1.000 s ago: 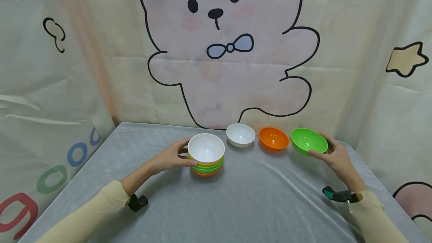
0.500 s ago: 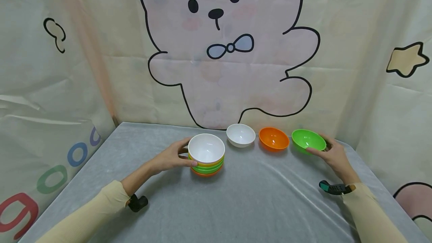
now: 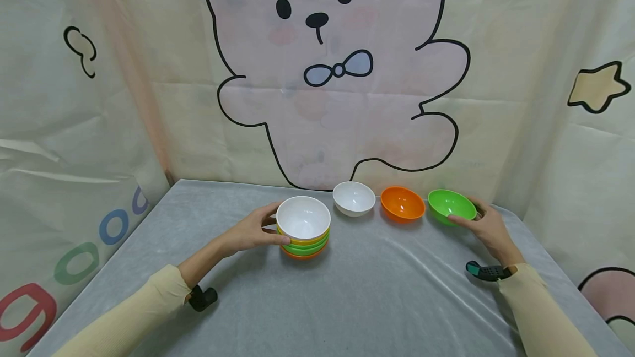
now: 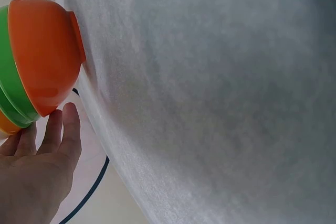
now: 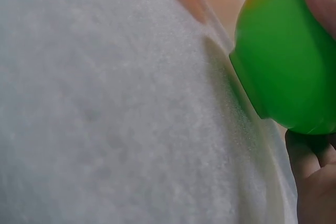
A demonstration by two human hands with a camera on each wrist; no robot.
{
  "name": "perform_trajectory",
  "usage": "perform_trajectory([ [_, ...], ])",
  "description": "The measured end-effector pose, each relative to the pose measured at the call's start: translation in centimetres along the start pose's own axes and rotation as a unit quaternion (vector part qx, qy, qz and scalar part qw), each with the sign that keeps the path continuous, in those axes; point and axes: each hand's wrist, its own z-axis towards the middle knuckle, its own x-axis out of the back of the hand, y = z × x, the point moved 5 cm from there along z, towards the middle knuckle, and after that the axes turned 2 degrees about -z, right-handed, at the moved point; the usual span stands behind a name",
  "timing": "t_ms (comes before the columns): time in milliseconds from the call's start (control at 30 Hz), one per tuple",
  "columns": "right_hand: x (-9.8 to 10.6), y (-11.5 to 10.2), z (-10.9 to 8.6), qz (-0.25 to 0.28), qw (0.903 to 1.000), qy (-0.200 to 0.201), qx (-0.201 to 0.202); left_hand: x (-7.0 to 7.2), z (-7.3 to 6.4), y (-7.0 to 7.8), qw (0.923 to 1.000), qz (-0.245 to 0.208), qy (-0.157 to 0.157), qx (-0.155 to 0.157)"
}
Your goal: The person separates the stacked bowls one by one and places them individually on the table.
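Note:
In the head view my left hand [image 3: 256, 228] holds the side of a stack of bowls, thumb at the front and fingers behind. A white bowl [image 3: 303, 218] tops the stack, with yellow and green rims below it and an orange bowl [image 4: 46, 51] at the bottom. Toward the back right, my right hand [image 3: 491, 231] grips a green bowl [image 3: 450, 206] by its right side, the thumb on the near side. The right wrist view shows this green bowl's foot close to the cloth; whether it touches, I cannot tell.
A single white bowl [image 3: 354, 199] and an orange bowl [image 3: 402, 204] stand in a row along the table's back edge, left of the green one. Grey cloth covers the table [image 3: 347, 302]. A printed curtain [image 3: 317, 125] hangs right behind it.
My right hand has moved slightly left and lowered the green bowl a little toward the table beside the orange bowl. The left hand and its stack stay in place.

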Motion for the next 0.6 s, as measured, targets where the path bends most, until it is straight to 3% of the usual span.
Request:
perform_trajectory([
  [600, -0.11, -0.26, -0.07, -0.010, 0.9982, -0.058, 0.005, 0.00, -0.03, 0.23, 1.0000, -0.001, -0.002, 0.002],
])
